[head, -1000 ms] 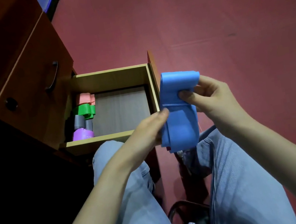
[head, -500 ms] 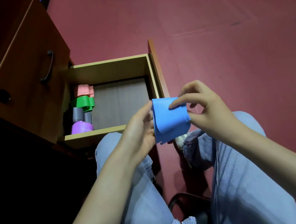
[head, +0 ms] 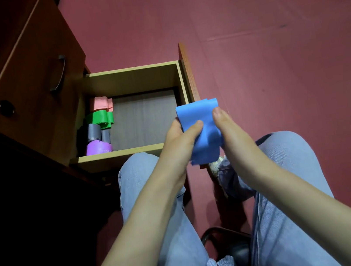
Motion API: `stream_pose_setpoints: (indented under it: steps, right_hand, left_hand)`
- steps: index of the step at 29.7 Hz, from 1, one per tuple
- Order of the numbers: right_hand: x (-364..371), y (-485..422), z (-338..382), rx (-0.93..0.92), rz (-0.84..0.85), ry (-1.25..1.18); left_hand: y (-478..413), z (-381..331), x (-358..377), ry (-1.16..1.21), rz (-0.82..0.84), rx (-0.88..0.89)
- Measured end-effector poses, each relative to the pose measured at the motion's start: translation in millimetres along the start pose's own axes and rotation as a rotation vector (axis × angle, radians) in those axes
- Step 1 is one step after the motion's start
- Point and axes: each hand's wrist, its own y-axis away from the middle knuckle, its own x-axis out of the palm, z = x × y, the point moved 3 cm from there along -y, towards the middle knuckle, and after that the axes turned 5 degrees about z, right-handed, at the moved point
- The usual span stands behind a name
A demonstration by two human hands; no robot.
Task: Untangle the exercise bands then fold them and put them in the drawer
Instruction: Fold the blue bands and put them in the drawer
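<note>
A folded blue exercise band (head: 201, 126) is pinched between both hands above my knees, just right of the open drawer's front corner. My left hand (head: 178, 141) grips its left edge with the thumb on top. My right hand (head: 229, 129) grips its right edge. The open wooden drawer (head: 133, 75) holds folded bands along its left side: pink (head: 99, 104), green (head: 98, 119), grey (head: 95, 131) and purple (head: 98, 147). The drawer's grey floor to their right is bare.
A brown cabinet (head: 22, 72) with a metal handle (head: 58, 73) stands at the left above the drawer. The drawer's brown front panel (head: 186, 66) sticks out towards the red floor (head: 271, 48). My legs in blue jeans (head: 158, 204) and a dark chair edge (head: 228, 237) lie below.
The blue band went from a long hanging strip to a shorter folded packet. Both hands came lower and closer together, now gripping it from either side.
</note>
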Motion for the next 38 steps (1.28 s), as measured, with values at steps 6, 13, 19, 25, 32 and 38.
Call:
stream_pose_setpoints:
  steps: [6, 13, 19, 25, 32, 38]
  right_hand:
    - [-4.5, -1.7, -3.3, 0.108, 0.106, 0.113]
    - [-27.1, -2.3, 4.3, 0.113, 0.130, 0.192]
    - [-29.6, -5.7, 4.6, 0.022, 0.071, 0.228]
    - [-30.2, -4.3, -0.7, -0.006, -0.011, 0.071]
    - [-31.7, -10.5, 1.7, -0.021, -0.053, -0.049]
    - [-30.0, -9.1, 0.1, -0.063, -0.032, -0.038]
  left_hand:
    - [3.7, -3.6, -2.1, -0.150, 0.004, 0.062]
    - [0.0, -5.4, -3.3, -0.185, -0.050, 0.139]
    - [1.3, 4.5, -5.5, -0.180, -0.034, 0.046]
    - [8.6, 18.9, -16.3, -0.124, 0.092, -0.080]
    - [11.8, 19.3, -17.0, -0.181, 0.140, -0.171]
    - [12.4, 19.4, -9.3, -0.011, 0.174, -0.243]
